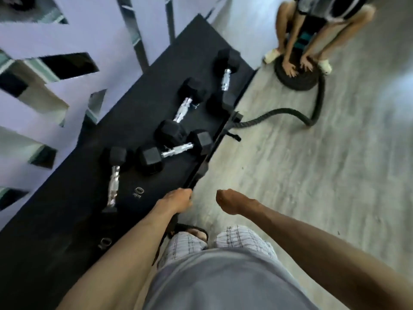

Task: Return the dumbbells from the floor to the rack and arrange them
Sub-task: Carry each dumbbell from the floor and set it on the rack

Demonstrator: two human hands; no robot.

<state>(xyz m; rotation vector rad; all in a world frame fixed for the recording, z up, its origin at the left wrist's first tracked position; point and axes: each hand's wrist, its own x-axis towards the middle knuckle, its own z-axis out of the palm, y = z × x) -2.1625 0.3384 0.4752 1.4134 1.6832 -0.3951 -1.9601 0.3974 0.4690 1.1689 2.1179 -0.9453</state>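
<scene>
Several black hex dumbbells with chrome handles lie on the black rack shelf (73, 198), which is marked with "10" labels. One dumbbell (113, 184) lies nearest me on the left. Another dumbbell (177, 150) lies crosswise by the front rail (206, 161). Two more dumbbells (184, 109) (225, 80) lie farther back. My left hand (178, 199) sits on the near end of the front rail with its fingers curled over it. My right hand (230, 201) hovers over the floor just right of the rack, fingers curled, holding nothing.
Another person (312, 30) crouches at the top right with both hands on a coiled battle rope (297, 79). Its tail (279, 113) snakes over the pale wooden floor to the rack's far end. My sandalled foot (192, 233) stands by the rail. A patterned wall lies left.
</scene>
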